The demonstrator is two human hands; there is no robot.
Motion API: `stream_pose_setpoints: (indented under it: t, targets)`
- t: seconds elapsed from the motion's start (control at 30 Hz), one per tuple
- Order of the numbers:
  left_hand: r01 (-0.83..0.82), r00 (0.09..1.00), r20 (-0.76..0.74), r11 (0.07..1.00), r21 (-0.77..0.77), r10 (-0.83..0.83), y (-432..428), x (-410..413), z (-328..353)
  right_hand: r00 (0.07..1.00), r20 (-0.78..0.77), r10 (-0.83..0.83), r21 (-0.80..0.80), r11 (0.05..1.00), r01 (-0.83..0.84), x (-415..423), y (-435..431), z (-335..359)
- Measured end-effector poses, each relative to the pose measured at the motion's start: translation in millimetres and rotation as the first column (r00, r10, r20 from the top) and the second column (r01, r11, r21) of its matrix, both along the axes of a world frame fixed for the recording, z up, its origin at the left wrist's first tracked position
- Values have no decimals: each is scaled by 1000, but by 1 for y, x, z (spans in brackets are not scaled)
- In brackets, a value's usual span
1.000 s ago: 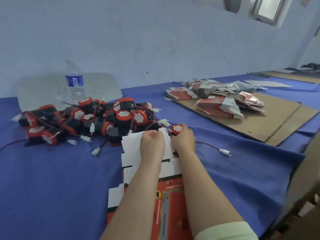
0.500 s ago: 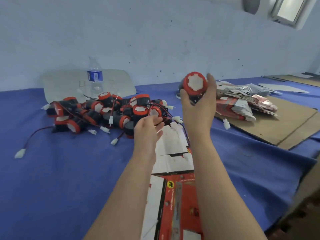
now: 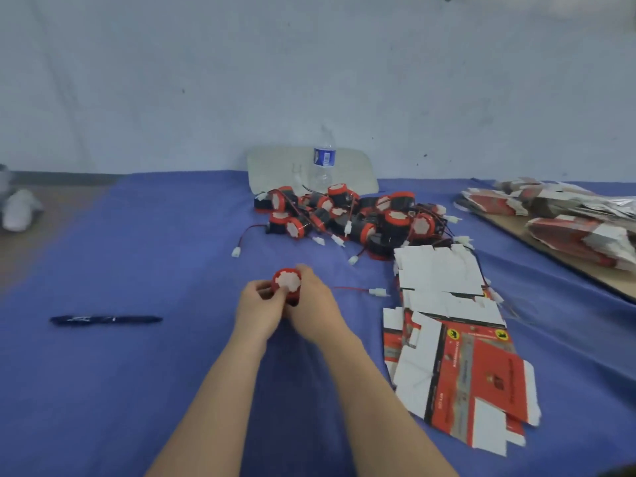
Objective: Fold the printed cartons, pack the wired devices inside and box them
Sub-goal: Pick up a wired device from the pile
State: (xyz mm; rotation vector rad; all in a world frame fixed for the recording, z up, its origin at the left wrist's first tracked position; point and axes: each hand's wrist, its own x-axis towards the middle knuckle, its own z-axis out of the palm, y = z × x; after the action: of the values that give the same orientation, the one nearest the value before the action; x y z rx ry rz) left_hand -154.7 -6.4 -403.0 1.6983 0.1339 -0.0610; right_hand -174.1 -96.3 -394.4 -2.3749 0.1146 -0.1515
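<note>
Both hands meet over the blue-covered bench (image 3: 137, 373) and hold one red device (image 3: 287, 283) between them, its white face turned up toward the camera. The left hand (image 3: 258, 306) has its grip curled round the device's left side. The right hand (image 3: 318, 302) wraps it from the right and behind, fingers closed on the body. The device sits at the fingertips of both; whether it touches the cloth cannot be told. Its red wire (image 3: 347, 289) trails right to a white plug (image 3: 378, 292) on the bench, near the flat printed cartons (image 3: 475, 366). Beyond the hands lies the pile of devices (image 3: 344, 218), with a water bottle (image 3: 324, 163) behind it. A pen (image 3: 106, 319) lies well to the left. More cartons (image 3: 568, 232) are stacked on cardboard (image 3: 509, 225) at the far right.
</note>
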Motion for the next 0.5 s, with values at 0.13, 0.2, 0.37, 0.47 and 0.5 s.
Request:
stream_pose_setpoints:
  t: [0.13,0.2,0.37,0.47,0.5]
  targets:
    - [-15,997,73,996,90,9,-7,6,-6,975,6,-223,-195,956,219,-20,-33,9]
    - [-39,995,99,995,88,30,-19,6,-6,899,-52,-435,-282,870,405,-42,-66,20]
    - [8,993,110,968,250,-36,-58,-11,-1,772,-275,-574,-392,800,455,-93,-124,34]
    - [-24,974,206,867,498,-91,-75,-30,3,746,-340,-573,-443,797,410,-106,-140,31]
    - [-28,964,239,846,532,-119,-80,-35,4,741,-348,-574,-455,795,402,-107,-142,29]
